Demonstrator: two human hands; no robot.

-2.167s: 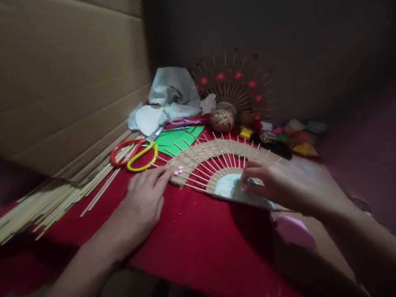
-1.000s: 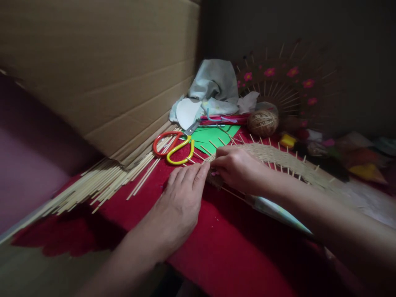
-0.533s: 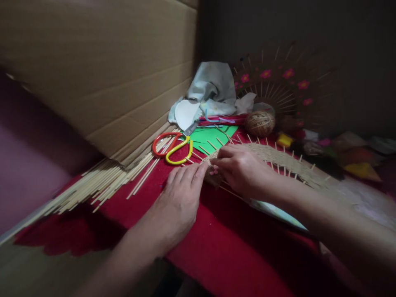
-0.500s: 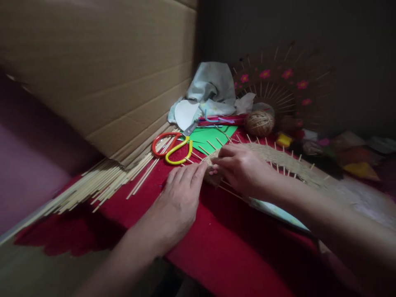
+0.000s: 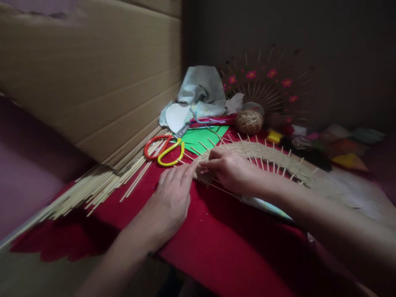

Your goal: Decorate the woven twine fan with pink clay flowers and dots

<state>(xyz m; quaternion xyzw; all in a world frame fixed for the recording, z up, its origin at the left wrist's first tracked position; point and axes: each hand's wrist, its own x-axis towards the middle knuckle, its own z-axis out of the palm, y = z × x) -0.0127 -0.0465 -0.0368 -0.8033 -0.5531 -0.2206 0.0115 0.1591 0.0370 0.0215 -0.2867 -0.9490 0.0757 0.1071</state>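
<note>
An arched band of woven twine [image 5: 265,152] with thin sticks poking out of both edges lies across the red cloth. My left hand [image 5: 173,192] grips its left end, fingers closed and thumb side against the weave. Bent over that same end is my right hand [image 5: 230,169], its fingers drawn together close to the left fingertips; whatever they pinch is hidden. Just beneath the right fingers, small pink pieces like a flower [image 5: 204,170] show on the band. Scissors [image 5: 171,150] with one red and one yellow handle loop lie beyond my left hand.
Loose sticks [image 5: 102,185] lie at left below a cardboard panel [image 5: 102,78]. Green paper [image 5: 201,138], a twine ball [image 5: 249,121] and a grey cloth [image 5: 204,84] are behind. A stick fan with pink flowers [image 5: 269,84] stands at the back; coloured bits [image 5: 349,159] lie right.
The whole scene has shifted left in the view. My right fingers have shifted slightly over the band's end, showing more of the weave; my left hand keeps its hold.
</note>
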